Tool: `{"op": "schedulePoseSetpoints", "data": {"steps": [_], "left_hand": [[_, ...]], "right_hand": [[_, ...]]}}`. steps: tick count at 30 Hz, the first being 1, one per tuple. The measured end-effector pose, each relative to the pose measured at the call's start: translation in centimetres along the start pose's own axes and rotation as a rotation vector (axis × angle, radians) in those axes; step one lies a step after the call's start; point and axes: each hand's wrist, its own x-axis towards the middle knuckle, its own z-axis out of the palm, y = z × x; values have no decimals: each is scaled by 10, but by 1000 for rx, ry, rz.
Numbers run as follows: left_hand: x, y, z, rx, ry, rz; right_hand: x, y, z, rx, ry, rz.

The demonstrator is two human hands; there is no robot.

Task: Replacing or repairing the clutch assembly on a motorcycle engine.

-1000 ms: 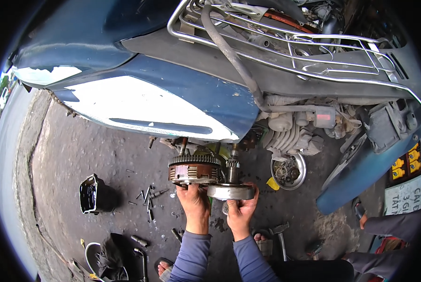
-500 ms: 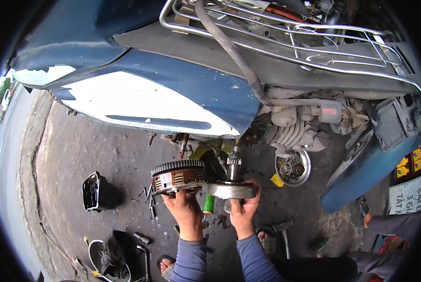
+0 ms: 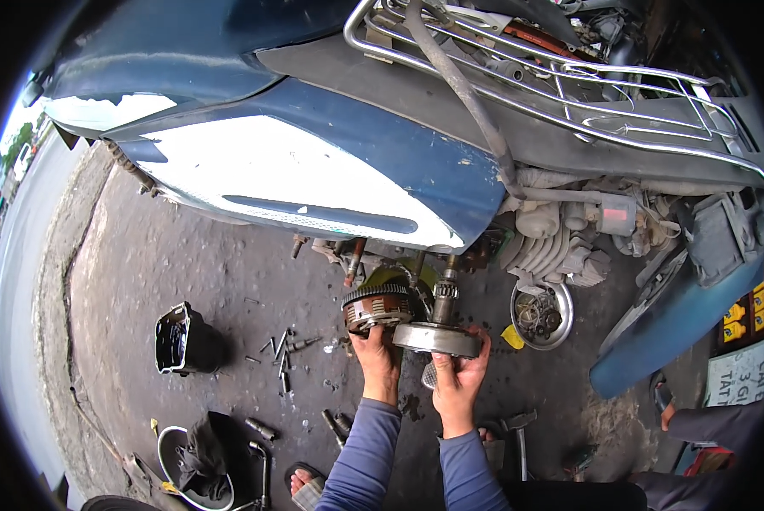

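Observation:
My left hand (image 3: 380,362) is closed around the underside of a toothed clutch basket (image 3: 377,313), brown with slots in its wall. Beside it, my right hand (image 3: 460,383) grips the rim of a round metal clutch drum (image 3: 437,341), thumb on the near face and fingers behind. A splined shaft with a small gear (image 3: 446,298) stands out from the drum's far side, in line with the engine. Whether the shaft is seated in the engine cannot be seen. Both parts are close together below the motorbike's blue and white body panel (image 3: 314,170).
A metal bowl (image 3: 561,332) of small parts sits to the right, near the engine fins (image 3: 539,255). Bolts (image 3: 284,366) and a black open container (image 3: 177,345) lie left. A hammer (image 3: 520,426) and sockets (image 3: 261,428) are close by. Another person's leg (image 3: 723,426) shows at right.
The clutch basket has moved right and away from me, closer to the drum and the engine. My right hand still holds the drum. The whole view has shifted slightly.

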Motion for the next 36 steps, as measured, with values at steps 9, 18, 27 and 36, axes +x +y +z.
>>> {"op": "schedulePoseSetpoints", "data": {"steps": [9, 18, 27, 36], "left_hand": [[17, 25, -16, 333, 96, 145], [25, 35, -18, 954, -170, 310], [30, 53, -13, 1231, -404, 466], [39, 67, -3, 1291, -666, 578]], "right_hand": [[1, 4, 0, 39, 32, -11], [0, -6, 8, 68, 21, 2], [0, -4, 2, 35, -33, 26], [1, -7, 8, 55, 1, 18]]}}
